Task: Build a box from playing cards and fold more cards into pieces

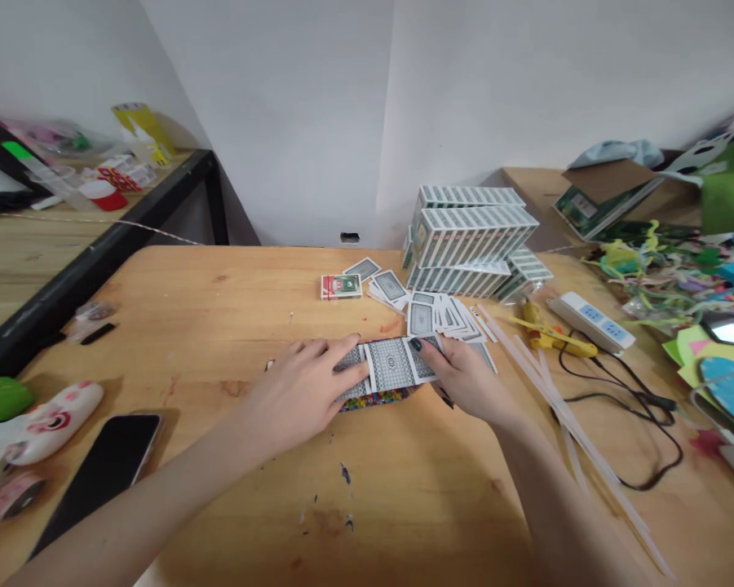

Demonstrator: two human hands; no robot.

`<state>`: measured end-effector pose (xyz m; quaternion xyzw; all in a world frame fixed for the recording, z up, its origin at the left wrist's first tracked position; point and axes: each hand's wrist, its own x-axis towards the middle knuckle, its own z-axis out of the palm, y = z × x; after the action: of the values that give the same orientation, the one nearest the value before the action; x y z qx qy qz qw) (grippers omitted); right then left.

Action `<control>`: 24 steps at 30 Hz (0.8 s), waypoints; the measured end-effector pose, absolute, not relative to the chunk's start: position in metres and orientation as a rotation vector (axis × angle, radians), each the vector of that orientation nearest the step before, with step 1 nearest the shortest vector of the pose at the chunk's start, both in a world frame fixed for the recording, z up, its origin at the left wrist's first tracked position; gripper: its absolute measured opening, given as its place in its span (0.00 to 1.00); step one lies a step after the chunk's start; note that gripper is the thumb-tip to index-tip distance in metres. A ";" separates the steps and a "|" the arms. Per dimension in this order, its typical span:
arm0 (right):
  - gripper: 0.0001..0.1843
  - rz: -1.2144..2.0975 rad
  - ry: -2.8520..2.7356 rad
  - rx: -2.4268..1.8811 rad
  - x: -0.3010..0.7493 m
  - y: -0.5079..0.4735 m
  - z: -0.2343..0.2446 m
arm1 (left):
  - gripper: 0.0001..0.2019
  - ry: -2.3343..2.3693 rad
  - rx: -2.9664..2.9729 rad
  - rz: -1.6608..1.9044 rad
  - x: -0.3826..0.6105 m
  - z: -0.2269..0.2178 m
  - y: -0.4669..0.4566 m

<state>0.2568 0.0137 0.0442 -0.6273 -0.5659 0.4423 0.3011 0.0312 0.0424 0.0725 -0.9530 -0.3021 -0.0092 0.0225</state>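
Note:
Several patterned-back playing cards (390,364) lie in a row on a flat piece with a multicoloured printed edge (379,399). My left hand (306,379) lies over the left end of the row, its fingers stretched and apart on the card there; its thumb is hard to see. At the right end, my right hand (465,371) pinches a playing card (425,367), the thumb on top and the other fingers underneath. Just beyond, a loose spread of playing cards (421,318) lies face down. A red and green card box (341,286) stands farther back on the left.
Striped boxes (474,236) are stacked at the back. On the right are clear glue sticks (578,432), a yellow glue gun (554,334), a power strip (593,319) and a black cable (636,391). A phone (101,469) and a white plush-like case (64,420) lie left.

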 end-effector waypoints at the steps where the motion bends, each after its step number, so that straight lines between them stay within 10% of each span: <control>1: 0.20 1.204 -1.494 -1.656 0.258 0.013 0.044 | 0.14 -0.931 -2.959 -0.023 0.031 0.073 0.042; 24: 0.18 1.373 -1.296 -1.566 0.261 0.008 0.043 | 0.10 -0.876 -3.061 -0.116 0.039 0.075 0.044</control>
<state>0.2612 0.0078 0.0426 -0.6008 -0.4975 0.5268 0.3377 0.0387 0.0445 0.0747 -0.9606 -0.2748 -0.0364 -0.0222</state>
